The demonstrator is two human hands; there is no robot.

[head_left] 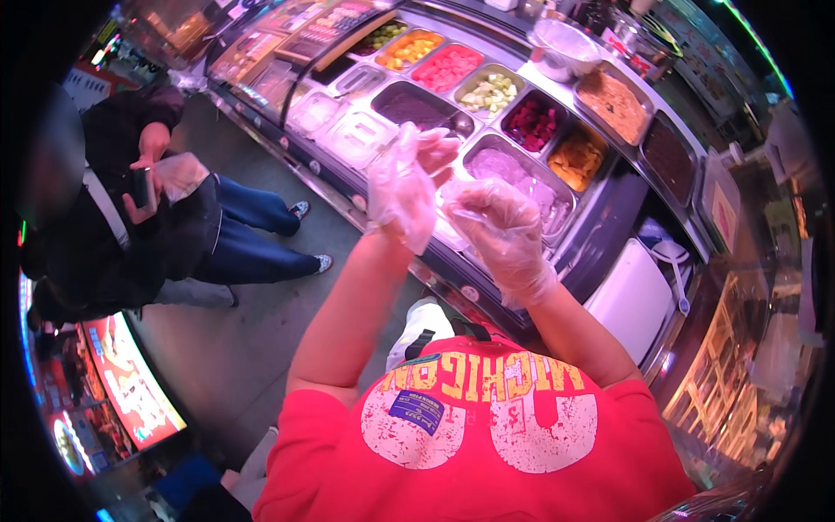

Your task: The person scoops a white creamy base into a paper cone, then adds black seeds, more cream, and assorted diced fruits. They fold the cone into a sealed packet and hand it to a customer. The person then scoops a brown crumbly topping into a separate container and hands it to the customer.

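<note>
Both my hands wear clear plastic gloves and hover over the near edge of a food counter. My left hand (404, 183) is raised with its fingers apart and slightly curved, and nothing shows in it. Beside it, a small gap away, my right hand (500, 222) has its fingers curled in; whatever they may hold is hidden. Closest to the right hand is a metal pan of purple mash (522, 178). Beyond the left hand lie a pan of dark paste (413, 104) with a round metal scoop (458, 124), and a clear plastic lid (358, 135).
Farther back are pans of pale green cubes (489, 91), dark red cubes (532, 122), orange pieces (577, 165) and pink cubes (448, 68). A bowl (565, 45) stands behind a brown crumbly filling (615, 104). A white ladle (672, 261) hangs right. Someone in dark clothes (130, 209) stands left.
</note>
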